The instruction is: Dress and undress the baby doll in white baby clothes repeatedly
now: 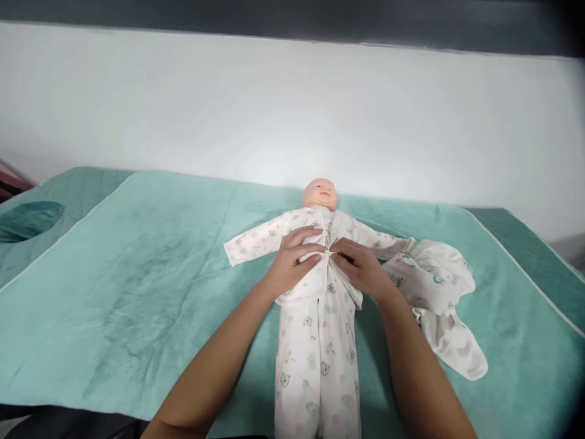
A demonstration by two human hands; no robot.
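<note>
A baby doll [320, 194] lies on its back, dressed in a white printed baby shirt [301, 286] and white trousers [299, 360] with green bear prints. My left hand [295, 259] rests on the shirt's chest, fingers stretched and apart, fingertips at the front opening. Across from it, my right hand [356, 263] has its fingers closed in a pinch on the shirt's front edge. A small pale piece, perhaps a tie or fastener, shows between the fingertips. The doll's sleeves spread out to both sides.
Right of the doll lies a crumpled white printed baby garment [434, 274], touching the end of one sleeve. A green cloth [150, 292] covers the bed. Behind it stands a white wall [219, 110]. An oval hole [31, 221] is at the far left.
</note>
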